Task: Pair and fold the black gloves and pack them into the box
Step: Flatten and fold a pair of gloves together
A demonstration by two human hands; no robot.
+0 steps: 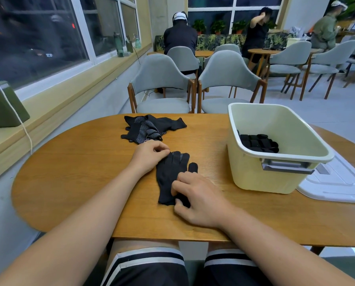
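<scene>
A pair of black gloves [170, 174] lies stacked flat on the wooden table [79, 172], fingers pointing away from me. My left hand [149, 154] pinches the glove fingertips at the far left corner. My right hand [197, 199] grips the cuff end nearest me, fingers curled on the fabric. A loose heap of black dotted gloves [149, 127] sits farther back on the table. The cream plastic box [275, 149] stands at the right, with folded black gloves [259, 143] inside it.
The box's white lid [337, 182] lies flat to the right of the box. Two grey chairs [193, 87] stand behind the table. A green device [3, 104] with a white cord sits on the window sill at left. People sit at tables farther back.
</scene>
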